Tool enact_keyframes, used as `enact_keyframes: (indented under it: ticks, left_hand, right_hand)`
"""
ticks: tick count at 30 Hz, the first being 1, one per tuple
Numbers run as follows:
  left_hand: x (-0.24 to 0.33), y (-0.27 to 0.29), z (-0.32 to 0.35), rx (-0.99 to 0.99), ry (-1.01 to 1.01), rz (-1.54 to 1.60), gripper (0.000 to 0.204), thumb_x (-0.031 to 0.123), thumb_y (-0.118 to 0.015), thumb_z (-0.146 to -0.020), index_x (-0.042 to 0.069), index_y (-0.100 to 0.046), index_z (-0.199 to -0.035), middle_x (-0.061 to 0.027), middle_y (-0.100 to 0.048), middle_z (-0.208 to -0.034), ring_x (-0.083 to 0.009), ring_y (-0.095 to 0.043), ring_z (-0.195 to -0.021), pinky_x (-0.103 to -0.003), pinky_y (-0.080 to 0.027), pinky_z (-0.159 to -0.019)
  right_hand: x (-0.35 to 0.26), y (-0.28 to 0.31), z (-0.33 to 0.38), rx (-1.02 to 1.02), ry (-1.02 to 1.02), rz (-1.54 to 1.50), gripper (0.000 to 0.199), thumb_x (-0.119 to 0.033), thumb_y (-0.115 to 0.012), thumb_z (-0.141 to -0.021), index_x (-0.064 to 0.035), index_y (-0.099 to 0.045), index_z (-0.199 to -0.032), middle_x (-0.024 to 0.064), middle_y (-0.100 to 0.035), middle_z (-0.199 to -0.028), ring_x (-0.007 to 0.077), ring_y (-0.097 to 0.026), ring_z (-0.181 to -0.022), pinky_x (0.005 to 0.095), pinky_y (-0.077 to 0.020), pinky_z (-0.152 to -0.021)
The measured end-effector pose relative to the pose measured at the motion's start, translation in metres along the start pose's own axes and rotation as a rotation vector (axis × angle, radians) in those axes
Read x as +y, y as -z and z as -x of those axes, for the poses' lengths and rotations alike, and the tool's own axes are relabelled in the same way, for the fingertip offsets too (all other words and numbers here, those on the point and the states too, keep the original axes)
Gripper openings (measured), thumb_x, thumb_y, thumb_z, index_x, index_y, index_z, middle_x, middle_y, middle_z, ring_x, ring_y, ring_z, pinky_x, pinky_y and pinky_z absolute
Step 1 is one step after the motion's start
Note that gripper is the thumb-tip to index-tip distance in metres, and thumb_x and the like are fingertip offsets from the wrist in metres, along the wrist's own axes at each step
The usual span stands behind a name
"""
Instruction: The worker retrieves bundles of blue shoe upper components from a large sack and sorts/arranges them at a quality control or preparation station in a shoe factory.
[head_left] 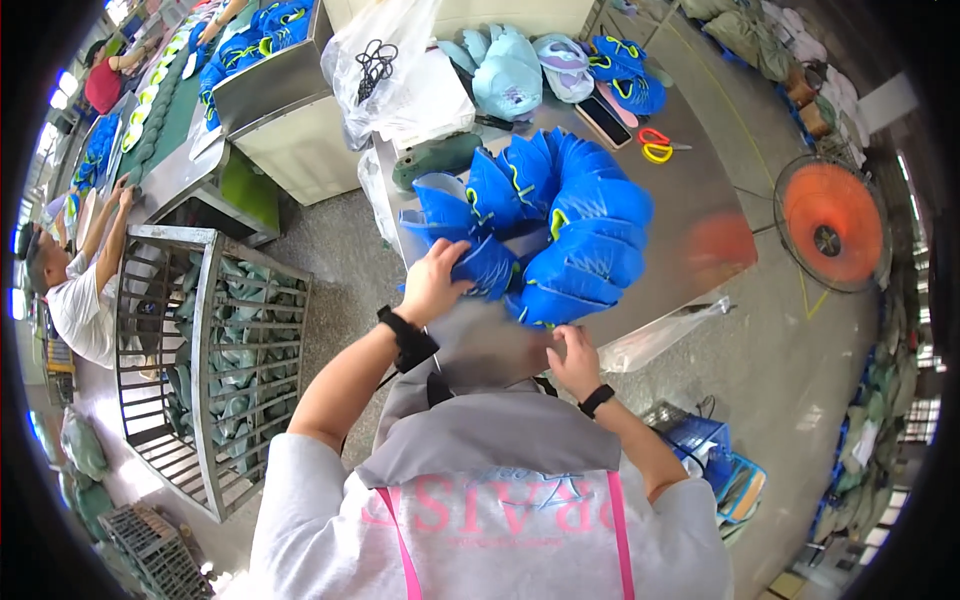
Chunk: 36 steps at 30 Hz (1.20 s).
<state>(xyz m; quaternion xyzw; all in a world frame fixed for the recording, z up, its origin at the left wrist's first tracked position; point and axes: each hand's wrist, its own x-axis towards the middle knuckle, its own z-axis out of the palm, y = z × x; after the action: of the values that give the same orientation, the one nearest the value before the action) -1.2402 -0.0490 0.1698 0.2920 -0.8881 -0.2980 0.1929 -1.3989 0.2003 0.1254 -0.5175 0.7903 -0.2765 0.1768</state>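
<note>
A ring of several blue shoe uppers (598, 232) with lime-green trim, nested into one another, lies on the metal worktable (700, 170) in front of me. My left hand (437, 283) is at the ring's near-left side, thumb and fingers closed on the edge of one blue shoe upper (485, 268). Just off the ring's near end, close to the table's front edge, my right hand (573, 362) has its fingers apart and holds nothing. Between my hands the table edge looks blurred.
Yellow-and-red scissors (656, 150), a phone (604, 122) and wrapped pale-blue pieces (507, 75) lie farther back. A metal cage cart (205, 370) stands left, an orange fan (832, 222) right. A blue basket (700, 445) sits below right. At far left, a co-worker (80, 310) reaches toward a conveyor.
</note>
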Motion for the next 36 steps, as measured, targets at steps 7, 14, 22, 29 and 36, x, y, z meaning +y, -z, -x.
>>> enact_keyframes:
  ticks: [7,14,22,29,36]
  left_hand:
    - [0.023,0.02,-0.036,-0.009,0.08,0.334,0.059,0.008,-0.077,-0.057,0.004,-0.054,-0.111,-0.0144,-0.06,-0.098,-0.0276,-0.059,-0.09,-0.034,-0.046,-0.08]
    - [0.044,0.02,-0.042,-0.083,0.037,0.403,0.063,0.011,-0.079,-0.057,0.001,-0.052,-0.113,-0.014,-0.06,-0.098,-0.0249,-0.058,-0.092,-0.033,-0.045,-0.082]
    - [0.039,0.024,-0.018,-0.034,-0.157,0.169,0.055,0.013,-0.073,-0.064,0.003,-0.053,-0.114,-0.0159,-0.056,-0.1,-0.0333,-0.057,-0.087,-0.036,-0.047,-0.076]
    - [0.016,0.0,0.014,-0.109,-0.278,-0.228,0.06,0.014,-0.072,-0.063,0.009,-0.051,-0.118,-0.0155,-0.047,-0.112,-0.0326,-0.052,-0.097,-0.038,-0.046,-0.081]
    - [0.033,0.013,0.026,-0.005,-0.148,-0.225,0.075,0.017,-0.067,-0.059,0.003,-0.037,-0.126,-0.0215,-0.033,-0.129,-0.0419,-0.036,-0.116,-0.047,-0.028,-0.097]
  right_hand:
    - [0.023,-0.038,-0.017,0.37,-0.3,0.006,0.088,-0.02,-0.077,-0.06,-0.0012,-0.024,-0.128,0.023,-0.033,-0.127,0.0409,-0.034,-0.116,0.0466,-0.0304,-0.096]
    - [0.041,-0.05,-0.09,0.67,-0.241,-0.94,0.076,-0.028,-0.072,-0.074,-0.0033,-0.026,-0.128,0.0162,-0.042,-0.124,0.03,-0.048,-0.11,0.0415,-0.0428,-0.09]
    - [-0.004,-0.001,-0.074,0.277,-0.543,-1.656,0.051,-0.038,-0.053,-0.088,-0.0065,-0.04,-0.125,0.009,-0.055,-0.116,0.022,-0.058,-0.101,0.0399,-0.0506,-0.08]
    - [-0.052,0.019,-0.027,-0.203,-0.595,-1.355,0.073,-0.026,-0.054,-0.088,0.0004,-0.006,-0.137,0.0175,-0.053,-0.115,0.0261,-0.062,-0.093,0.0337,-0.0535,-0.07]
    - [-0.05,-0.015,-0.035,-0.468,-0.392,-1.126,0.075,-0.016,-0.058,-0.086,-0.0058,-0.008,-0.141,0.0145,-0.056,-0.113,0.0177,-0.06,-0.088,0.0296,-0.0493,-0.073]
